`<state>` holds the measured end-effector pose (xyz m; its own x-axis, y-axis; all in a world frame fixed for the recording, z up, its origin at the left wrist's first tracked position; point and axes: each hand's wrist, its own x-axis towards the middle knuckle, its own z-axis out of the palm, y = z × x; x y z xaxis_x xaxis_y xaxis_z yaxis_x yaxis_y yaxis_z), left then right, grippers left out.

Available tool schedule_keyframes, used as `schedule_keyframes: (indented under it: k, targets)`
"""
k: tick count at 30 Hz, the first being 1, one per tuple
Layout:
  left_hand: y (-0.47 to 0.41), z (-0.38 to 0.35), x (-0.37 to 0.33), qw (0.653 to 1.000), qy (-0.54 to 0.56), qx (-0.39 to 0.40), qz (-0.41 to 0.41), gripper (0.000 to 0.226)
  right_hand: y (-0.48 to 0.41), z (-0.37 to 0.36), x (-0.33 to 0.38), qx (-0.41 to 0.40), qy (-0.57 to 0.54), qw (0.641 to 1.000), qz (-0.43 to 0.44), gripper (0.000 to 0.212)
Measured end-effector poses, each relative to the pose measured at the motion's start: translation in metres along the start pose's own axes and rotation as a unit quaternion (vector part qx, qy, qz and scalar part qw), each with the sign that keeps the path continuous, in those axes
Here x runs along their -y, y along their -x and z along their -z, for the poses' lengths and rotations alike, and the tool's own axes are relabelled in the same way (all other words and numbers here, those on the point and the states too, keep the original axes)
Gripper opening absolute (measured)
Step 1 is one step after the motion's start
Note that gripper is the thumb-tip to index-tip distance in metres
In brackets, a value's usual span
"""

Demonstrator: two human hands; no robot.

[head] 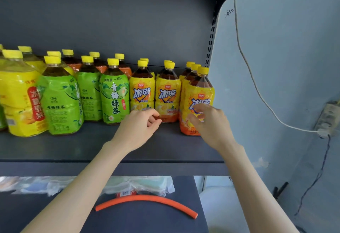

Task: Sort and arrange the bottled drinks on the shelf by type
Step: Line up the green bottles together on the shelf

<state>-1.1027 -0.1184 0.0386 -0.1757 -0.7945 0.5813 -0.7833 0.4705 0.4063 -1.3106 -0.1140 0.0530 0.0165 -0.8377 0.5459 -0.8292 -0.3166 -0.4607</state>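
Right hand [206, 120] half-curled on front iced black tea bottle [199, 102], grip unclear; left hand [139, 124] loosely open, empty. A nudge could've toppled neighbours.

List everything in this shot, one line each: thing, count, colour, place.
iced tea bottles: at least eight, yellow-orange labels, yellow caps, three columns at the shelf's right end
green tea bottles: three in front, green labels, yellow caps, centre-left of the shelf
pear drink bottle: one large in front, more behind, yellow label, far left
orange-label bottles: about three, back row behind the green tea
shelf: one, dark grey, holds all bottles
tube: one, orange, curved, on the lower shelf
plastic packs: several, clear, lower shelf behind the tube
cable: one, white, on the wall at right
left hand: loosely curled before the left iced tea column
right hand: fingers on the front right iced tea bottle
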Motion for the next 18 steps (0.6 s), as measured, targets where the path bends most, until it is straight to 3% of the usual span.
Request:
schedule_keyframes:
  k: [6,11,18]
  targets:
    - [0.027,0.063,0.048,0.997,-0.027,-0.069,0.018,0.021,-0.009,-0.042,0.07,0.011,-0.034,0.997,0.066,0.03]
    - [0.048,0.101,0.11,0.991,-0.032,-0.126,0.021,0.018,-0.016,-0.093,0.123,0.009,-0.066,0.995,0.07,0.029]
    - [0.043,0.127,0.181,0.972,-0.061,-0.227,0.027,0.039,-0.035,-0.151,0.178,-0.028,-0.072,0.996,0.04,0.033]
